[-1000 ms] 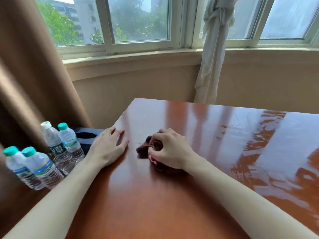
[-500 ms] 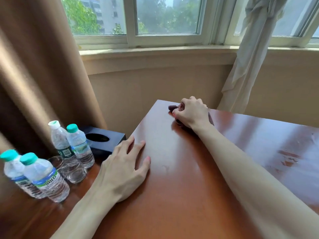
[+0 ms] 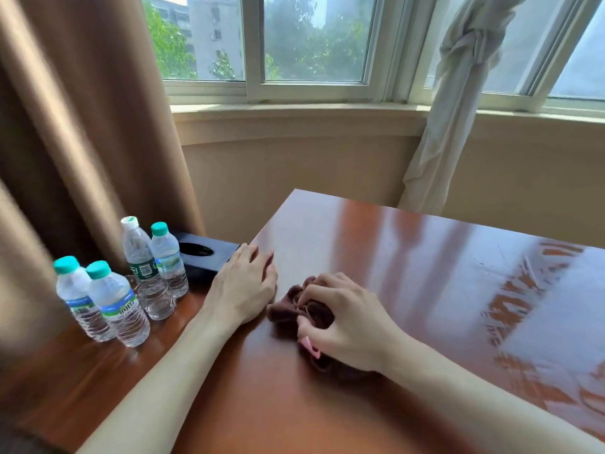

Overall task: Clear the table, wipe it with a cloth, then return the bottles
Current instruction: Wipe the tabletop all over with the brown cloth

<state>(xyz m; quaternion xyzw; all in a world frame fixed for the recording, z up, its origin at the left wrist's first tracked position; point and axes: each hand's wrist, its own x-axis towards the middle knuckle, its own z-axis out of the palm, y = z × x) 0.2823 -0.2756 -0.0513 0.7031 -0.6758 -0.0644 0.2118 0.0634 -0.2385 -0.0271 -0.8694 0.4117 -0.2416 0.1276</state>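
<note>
- The cloth (image 3: 296, 309) is dark brown and bunched up, and it lies on the reddish wooden surface (image 3: 409, 257), near its left edge.
- The right hand (image 3: 340, 319) rests on top of the cloth, with the fingers curled around the folds and gripping them; part of the cloth sticks out to the left of the fingers and part shows under the wrist.
- The left hand (image 3: 245, 286) lies flat on the surface just beside the cloth, with the fingers straight and close together, holding nothing. Its fingertips reach the left edge of the surface.
- The polished surface shows bright reflections of the window on its right part.
- Four water bottles stand upright on a lower wooden ledge (image 3: 65, 381) to the left of the surface.
- Two bottles with green caps (image 3: 98, 299) stand side by side, touching, in front.
- Behind them stand a taller bottle with a white cap (image 3: 139, 257) and a shorter bottle with a green cap (image 3: 167, 257), also close together.
- A clear drinking glass (image 3: 155, 298) stands in front of these two rear bottles.
- A dark tissue box (image 3: 203, 257) with an oval opening lies behind the bottles, near the left hand.
- A brown curtain (image 3: 82, 126) hangs on the left and a knotted white curtain (image 3: 458, 93) hangs at the window (image 3: 314, 40).
</note>
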